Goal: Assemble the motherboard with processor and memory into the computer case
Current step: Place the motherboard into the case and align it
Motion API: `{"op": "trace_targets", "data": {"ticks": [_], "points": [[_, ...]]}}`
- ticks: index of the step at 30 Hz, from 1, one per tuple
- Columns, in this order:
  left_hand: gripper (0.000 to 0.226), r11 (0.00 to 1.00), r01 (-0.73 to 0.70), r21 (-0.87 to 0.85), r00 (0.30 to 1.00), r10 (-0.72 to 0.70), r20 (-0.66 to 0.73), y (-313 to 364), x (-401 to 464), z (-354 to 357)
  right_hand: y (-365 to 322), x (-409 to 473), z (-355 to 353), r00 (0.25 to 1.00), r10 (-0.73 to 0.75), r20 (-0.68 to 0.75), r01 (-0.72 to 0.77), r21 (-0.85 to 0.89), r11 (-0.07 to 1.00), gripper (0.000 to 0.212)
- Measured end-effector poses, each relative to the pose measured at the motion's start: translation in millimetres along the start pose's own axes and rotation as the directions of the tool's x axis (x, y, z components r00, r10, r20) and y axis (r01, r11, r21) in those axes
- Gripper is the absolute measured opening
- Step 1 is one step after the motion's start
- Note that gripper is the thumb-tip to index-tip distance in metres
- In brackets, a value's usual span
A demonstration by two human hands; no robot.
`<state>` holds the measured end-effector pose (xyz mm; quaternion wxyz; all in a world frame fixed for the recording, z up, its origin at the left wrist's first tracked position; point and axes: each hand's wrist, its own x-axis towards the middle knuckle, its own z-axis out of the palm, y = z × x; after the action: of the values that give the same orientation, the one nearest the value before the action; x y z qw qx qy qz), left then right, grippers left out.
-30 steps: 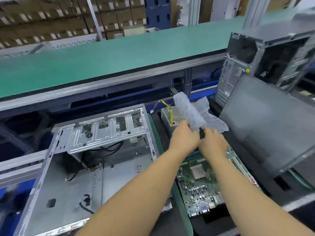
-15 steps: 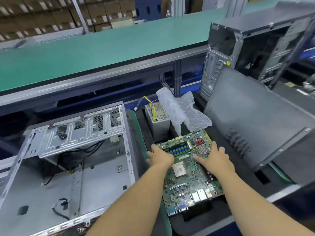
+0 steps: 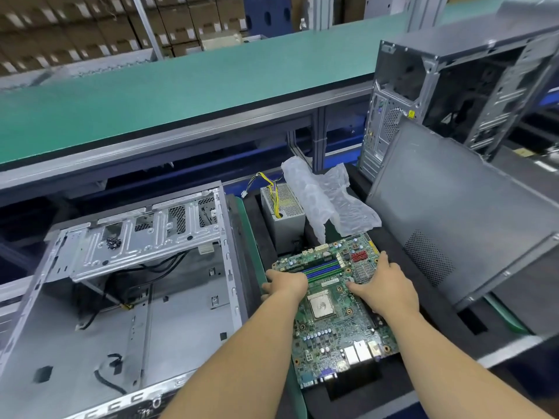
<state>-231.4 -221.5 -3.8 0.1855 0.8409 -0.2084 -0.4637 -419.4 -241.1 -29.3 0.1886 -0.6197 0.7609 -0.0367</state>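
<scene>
Reaching forward over a black foam tray [image 3: 429, 300], both bare hands are on the motherboard [image 3: 338, 328], which lies in that tray just right of the open computer case [image 3: 127, 297]. The left hand [image 3: 286, 284] grips the board's left edge, fingers curled down over it beside the blue memory slots [image 3: 322, 267]. The right hand [image 3: 382, 287] lies on the right half of the board with its thumb pointing in toward the middle and its fingers spread toward the far right edge; whether they hook under that edge cannot be told. Between the two hands sits the silver processor [image 3: 321, 303] in its socket. The board's port connectors face the near edge.

Left of the tray, the case lies on its side with its open side up, loose black cables [image 3: 112, 367] on its floor and a metal drive cage [image 3: 142, 237] across its far end.

Just beyond the board stands a grey power supply [image 3: 284, 213] with yellow wires, and beside it a crumpled sheet of clear plastic wrap [image 3: 326, 204]. A grey side panel [image 3: 453, 213] leans at the right, with a second case [image 3: 447, 86] upright behind it. Farther back runs a green bench top [image 3: 181, 89], with stacked cardboard boxes [image 3: 75, 28] beyond.
</scene>
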Motion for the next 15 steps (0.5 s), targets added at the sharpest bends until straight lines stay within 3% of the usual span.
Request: {"op": "trace_targets", "data": {"ticks": [6,11,15], "points": [[0.066,1.0,0.017,-0.009,0.999,-0.017,0.045,0,1,0,7,1,-4,0.998,0.061,-0.021,-0.06,0.07,0.996,0.119],[0.047,0.991,-0.097,-0.089,0.995,0.097,-0.005,2,-10,-3,10,-2,-5,0.997,0.073,-0.027,-0.068,0.153,0.986,0.114],[0.04,0.97,-0.239,-0.039,0.969,0.236,-0.08,8,-26,-15,13,-5,-8,0.994,0.108,-0.035,-0.094,0.288,0.953,0.113]]}}
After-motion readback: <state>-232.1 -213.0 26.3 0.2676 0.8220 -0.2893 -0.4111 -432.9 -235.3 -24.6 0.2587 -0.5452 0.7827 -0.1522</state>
